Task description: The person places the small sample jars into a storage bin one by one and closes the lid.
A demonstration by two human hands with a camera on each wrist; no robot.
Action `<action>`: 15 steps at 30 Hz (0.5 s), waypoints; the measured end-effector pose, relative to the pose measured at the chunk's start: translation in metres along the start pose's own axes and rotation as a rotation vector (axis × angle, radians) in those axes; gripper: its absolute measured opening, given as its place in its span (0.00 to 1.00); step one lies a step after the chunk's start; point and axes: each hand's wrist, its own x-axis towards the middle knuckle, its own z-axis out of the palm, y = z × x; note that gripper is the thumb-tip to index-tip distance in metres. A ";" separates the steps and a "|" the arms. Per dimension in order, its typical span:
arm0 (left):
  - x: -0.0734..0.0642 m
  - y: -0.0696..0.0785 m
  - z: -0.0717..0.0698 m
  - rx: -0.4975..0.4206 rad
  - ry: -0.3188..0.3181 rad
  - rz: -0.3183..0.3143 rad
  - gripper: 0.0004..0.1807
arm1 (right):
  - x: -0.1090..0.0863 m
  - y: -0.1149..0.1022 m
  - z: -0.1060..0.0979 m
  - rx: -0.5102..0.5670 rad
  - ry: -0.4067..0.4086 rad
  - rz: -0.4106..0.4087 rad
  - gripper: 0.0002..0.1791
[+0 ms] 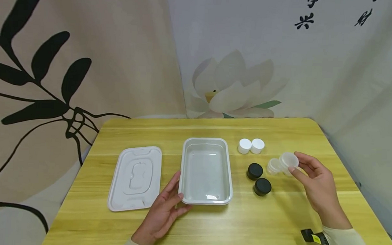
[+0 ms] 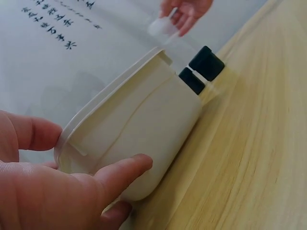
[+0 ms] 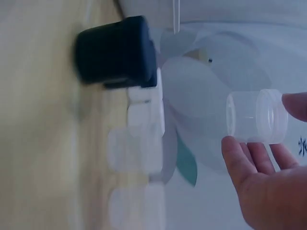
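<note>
My right hand [image 1: 317, 184] pinches a small clear plastic jar [image 3: 252, 117] between thumb and fingers, raised above the table at the right. Beside it stands another clear jar [image 1: 273, 166]; the right wrist view shows two blurred translucent jars [image 3: 135, 151] on the table. With fairly straight fingers, my left hand [image 1: 163, 209] touches the near left corner of a white rectangular container [image 1: 204, 202]. In the left wrist view one finger [image 2: 41, 134] meets its rim and another lies along its wall. The container has nothing in it.
A white lid [image 1: 135, 178] lies left of the container. To its right stand two black-capped jars [image 1: 255, 171] and, farther back, two small white jars [image 1: 245, 146]. The wooden table [image 1: 198, 230] ends at a printed curtain [image 1: 143, 63] behind.
</note>
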 end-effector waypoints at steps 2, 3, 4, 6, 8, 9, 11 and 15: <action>-0.001 -0.001 0.001 0.010 -0.004 -0.001 0.41 | 0.007 -0.003 0.010 -0.030 -0.027 0.002 0.25; -0.001 -0.001 0.001 0.013 -0.006 0.001 0.41 | 0.010 -0.004 0.016 -0.049 -0.042 0.005 0.25; -0.001 -0.001 0.001 0.019 -0.007 0.003 0.41 | 0.013 -0.006 0.022 -0.065 -0.060 0.008 0.24; -0.002 -0.001 0.001 0.025 -0.016 0.011 0.41 | 0.020 -0.008 0.036 -0.094 -0.100 0.018 0.24; -0.002 -0.002 0.001 0.035 -0.022 0.018 0.42 | 0.027 -0.011 0.052 -0.132 -0.141 0.017 0.25; -0.002 -0.002 0.001 0.039 -0.021 0.021 0.42 | 0.031 -0.012 0.060 -0.145 -0.164 0.018 0.25; -0.001 -0.002 0.001 0.043 -0.019 0.027 0.42 | 0.040 -0.013 0.075 -0.175 -0.205 0.025 0.26; -0.001 -0.002 0.003 0.046 0.007 0.024 0.41 | 0.056 -0.010 0.104 -0.238 -0.292 0.049 0.27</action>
